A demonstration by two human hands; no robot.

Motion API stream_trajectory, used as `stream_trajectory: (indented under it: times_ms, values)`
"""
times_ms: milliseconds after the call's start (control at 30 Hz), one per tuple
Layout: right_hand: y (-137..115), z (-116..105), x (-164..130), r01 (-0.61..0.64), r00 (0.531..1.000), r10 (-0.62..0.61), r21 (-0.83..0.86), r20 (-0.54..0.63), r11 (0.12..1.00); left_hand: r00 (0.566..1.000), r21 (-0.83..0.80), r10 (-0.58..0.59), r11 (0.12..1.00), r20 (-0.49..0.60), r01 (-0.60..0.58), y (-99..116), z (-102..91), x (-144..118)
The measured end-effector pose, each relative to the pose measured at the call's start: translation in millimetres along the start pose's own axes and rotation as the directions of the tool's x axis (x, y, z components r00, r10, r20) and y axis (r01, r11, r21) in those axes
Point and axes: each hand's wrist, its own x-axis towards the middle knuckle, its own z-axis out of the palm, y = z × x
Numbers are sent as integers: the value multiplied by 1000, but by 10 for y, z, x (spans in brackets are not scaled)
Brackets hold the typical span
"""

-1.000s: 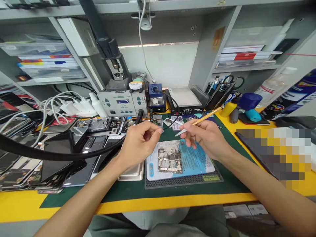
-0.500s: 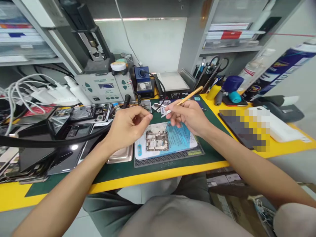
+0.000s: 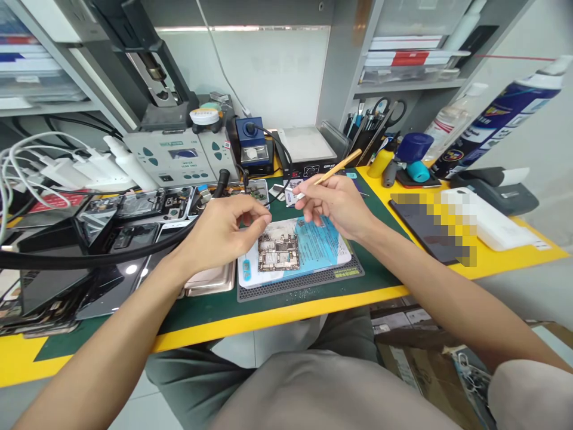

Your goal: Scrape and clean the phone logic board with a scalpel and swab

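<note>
My right hand (image 3: 338,203) holds a slim tool with a golden wood-coloured handle (image 3: 342,167), pen-like. The tool's light tip sits by my fingers, too small to name. To the left, my left hand (image 3: 228,230) has thumb and forefinger brought together; anything between them is too small to make out. Below and between both hands lies a phone circuit board (image 3: 278,254). It rests flat on a blue and white printed card (image 3: 324,254), which is on a grey perforated mat (image 3: 304,285). Neither hand touches the board.
Opened phones (image 3: 120,260) and a thick black hose (image 3: 134,258) crowd the left side. Behind stand a grey hot-air station (image 3: 183,156), a blue soldering station (image 3: 251,140) and a flat heating plate (image 3: 308,146). On the right are a dark phone (image 3: 421,230) and a spray can (image 3: 496,113).
The whole view has shifted slightly, so the bench things appear a little further left. Both hands keep nearly the same pose, and the tool's pale end shows less.
</note>
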Motion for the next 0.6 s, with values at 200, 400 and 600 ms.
stream_trajectory:
  times_ms: [200, 400, 600]
  values:
    - [3, -8, 9, -10, 1000, 10, 4, 12, 1000, 952, 90, 39, 993, 304, -70, 4, -160, -73]
    - [24, -23, 18, 2, 1000, -2, -9, 15, 1000, 897, 199, -36, 978, 441, -58, 54, -157, -117]
    - [20, -34, 24, 5, 1000, -5, -24, 10, 1000, 889, 224, -78, 974, 452, -28, 122, -162, -112]
